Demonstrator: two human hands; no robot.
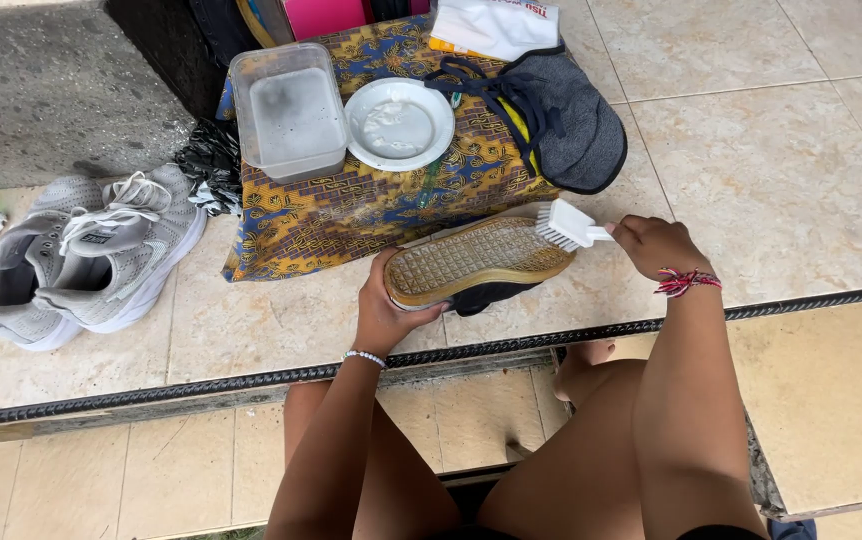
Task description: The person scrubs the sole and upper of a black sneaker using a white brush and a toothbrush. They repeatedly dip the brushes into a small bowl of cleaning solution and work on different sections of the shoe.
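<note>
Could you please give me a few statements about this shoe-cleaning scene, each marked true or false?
1. The right hand holds a white brush against the sole of the shoe. True.
2. The left hand grips a grey sneaker. False: it steadies the upturned shoe with the tan sole; the grey sneakers lie apart on the tiled floor.
3. A white plate sits beside a clear plastic container on the patterned cloth. True.
4. The shoe rests sole down. False: its sole faces up.
</note>
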